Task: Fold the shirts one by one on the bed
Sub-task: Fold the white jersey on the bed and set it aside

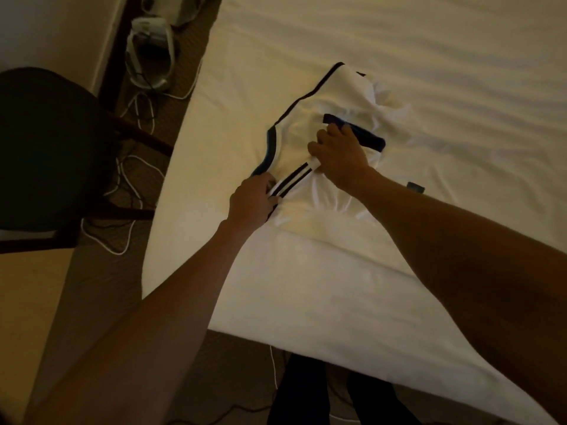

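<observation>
**Head view: one shirt mid-fold near the bed's corner**

Head view shows a single white shirt (331, 124) with dark trim lying near the left edge of the bed (429, 41), not far from its near corner, already gathered into a narrower shape with loose folds bunched on its right side. Only one shirt can be made out; a small dark tag or scrap (415, 188) lies on the sheet well to its right — too small to identify.

Two hands work it. The left hand (253, 202) has its grip pinched shut on the striped edge at the shirt's near-left corner, probably to keep that end anchored and taut. The right hand (340, 154) presses down on the middle of the cloth, fingers curled over a dark band and the other end of the striped strip — a holding grip, likely pinning the layer so the fold stays flat.

Off the bed to the left stand one dark chair (46, 148), several white cables (135, 185) tangled on the carpet, and a white device (150, 53) by the wall.
</observation>
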